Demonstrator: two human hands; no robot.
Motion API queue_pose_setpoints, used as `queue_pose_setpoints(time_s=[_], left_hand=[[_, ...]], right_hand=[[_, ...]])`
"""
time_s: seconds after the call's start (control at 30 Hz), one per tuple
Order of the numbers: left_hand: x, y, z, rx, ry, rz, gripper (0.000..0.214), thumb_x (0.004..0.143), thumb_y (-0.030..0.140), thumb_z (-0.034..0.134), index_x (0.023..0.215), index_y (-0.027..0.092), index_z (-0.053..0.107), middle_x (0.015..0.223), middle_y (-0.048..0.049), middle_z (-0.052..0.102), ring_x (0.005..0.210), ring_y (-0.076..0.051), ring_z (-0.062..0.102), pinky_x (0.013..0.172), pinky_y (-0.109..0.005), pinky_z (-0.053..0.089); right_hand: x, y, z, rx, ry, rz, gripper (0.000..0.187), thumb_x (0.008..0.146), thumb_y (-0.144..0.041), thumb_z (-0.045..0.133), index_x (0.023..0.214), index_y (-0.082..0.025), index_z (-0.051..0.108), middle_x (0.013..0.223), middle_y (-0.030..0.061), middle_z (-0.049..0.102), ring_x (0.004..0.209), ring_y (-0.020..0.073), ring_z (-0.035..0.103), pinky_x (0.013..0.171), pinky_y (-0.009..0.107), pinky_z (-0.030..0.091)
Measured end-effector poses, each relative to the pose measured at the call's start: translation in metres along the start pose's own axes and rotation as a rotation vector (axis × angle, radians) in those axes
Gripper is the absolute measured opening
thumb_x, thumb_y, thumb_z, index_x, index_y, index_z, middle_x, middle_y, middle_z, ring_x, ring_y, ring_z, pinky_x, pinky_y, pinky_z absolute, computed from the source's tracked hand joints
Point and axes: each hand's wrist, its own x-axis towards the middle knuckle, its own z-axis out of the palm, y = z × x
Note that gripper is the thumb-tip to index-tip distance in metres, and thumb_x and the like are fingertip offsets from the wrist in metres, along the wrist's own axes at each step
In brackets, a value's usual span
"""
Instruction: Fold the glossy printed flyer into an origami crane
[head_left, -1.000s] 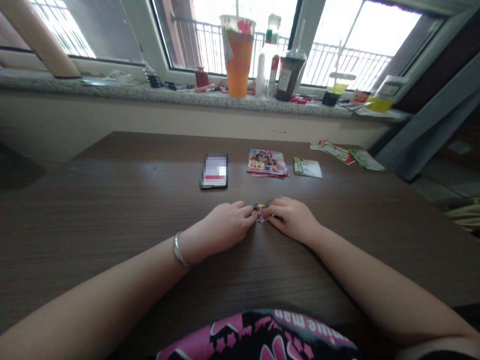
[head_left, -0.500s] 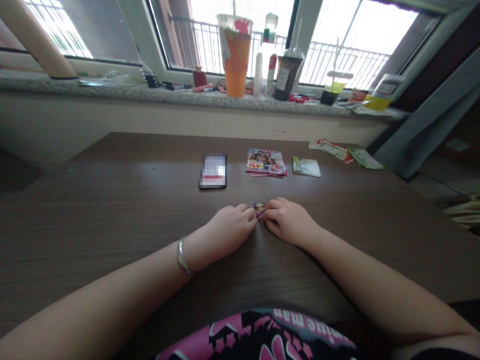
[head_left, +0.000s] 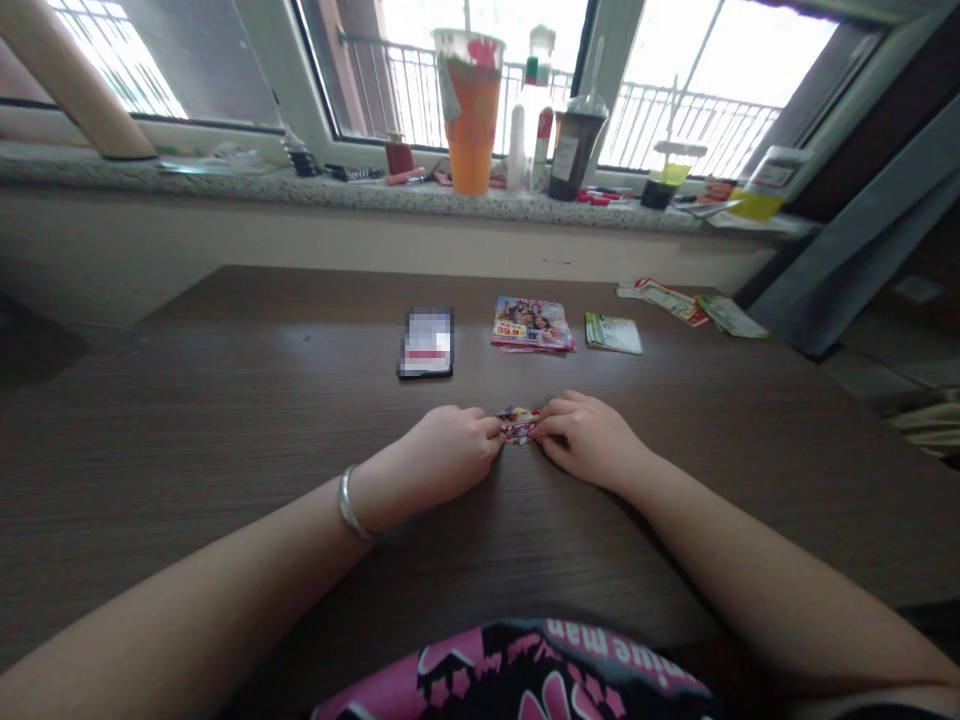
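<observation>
A small piece of folded, colourfully printed paper lies low over the brown table, between my two hands. My left hand, with a silver bangle at its wrist, pinches the paper's left end. The right end is pinched by my right hand. Fingers of both hands are closed, and they cover the paper's ends. Beyond the hands lies a stack of printed leaflets with a similar colourful print.
A phone with a blurred screen lies left of the leaflets. Green-and-white cards lie to their right, with more printed slips at the far right. Cups, including an orange one, and bottles stand on the stone windowsill.
My hands have moved slightly apart, the left hand leftward and the right a little rightward. More of the folded paper shows between them.
</observation>
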Motion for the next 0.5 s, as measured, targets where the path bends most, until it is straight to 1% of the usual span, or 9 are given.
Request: queue_pose_setpoints(time_s=[0.13,0.27,0.37,0.43,0.5], left_hand=[[0.0001,0.0044,0.0011,0.013,0.007,-0.004,0.017,0.09,0.014,0.05,0.094,0.014,0.067,0.095,-0.0096,0.066,0.086,-0.021,0.059,0.07,-0.033,0.047],[0.0016,0.0094,-0.0001,0.025,0.011,-0.023,0.018,0.09,0.011,0.049,0.094,0.012,0.067,0.096,-0.0109,0.065,0.087,-0.021,0.058,0.073,-0.033,0.047],[0.002,0.008,0.0009,0.01,0.012,-0.027,0.018,0.09,0.011,0.049,0.097,0.012,0.066,0.097,-0.0107,0.066,0.088,-0.021,0.059,0.075,-0.032,0.047],[0.0015,0.0046,0.0024,-0.008,0.005,-0.008,0.016,0.089,0.013,0.052,0.093,0.013,0.067,0.095,-0.0095,0.066,0.087,-0.021,0.06,0.075,-0.033,0.047],[0.0008,0.0014,0.0035,-0.023,-0.007,0.014,0.013,0.087,0.016,0.055,0.084,0.015,0.068,0.092,-0.0081,0.067,0.085,-0.021,0.06,0.073,-0.033,0.047]], right_hand=[[0.0025,0.0018,-0.001,0.018,0.013,0.005,0.022,0.089,-0.025,0.053,0.087,-0.021,0.075,0.09,0.0055,0.069,0.089,0.0203,0.055,0.083,0.032,0.042],[0.0024,0.0027,-0.0037,0.027,-0.023,0.019,0.023,0.09,-0.027,0.053,0.091,-0.023,0.076,0.092,0.0058,0.069,0.089,0.02,0.056,0.083,0.033,0.042],[0.0003,0.0016,-0.0064,0.021,-0.04,-0.007,0.026,0.092,-0.026,0.05,0.094,-0.022,0.076,0.092,0.0062,0.07,0.092,0.0202,0.057,0.087,0.033,0.041],[-0.0009,0.0,-0.0077,0.01,-0.033,-0.031,0.026,0.092,-0.027,0.051,0.095,-0.021,0.075,0.091,0.0071,0.071,0.095,0.0215,0.057,0.091,0.036,0.04],[-0.0012,-0.0012,-0.0079,0.001,-0.02,-0.034,0.024,0.09,-0.028,0.053,0.095,-0.02,0.076,0.09,0.008,0.071,0.095,0.0225,0.056,0.094,0.038,0.039]])
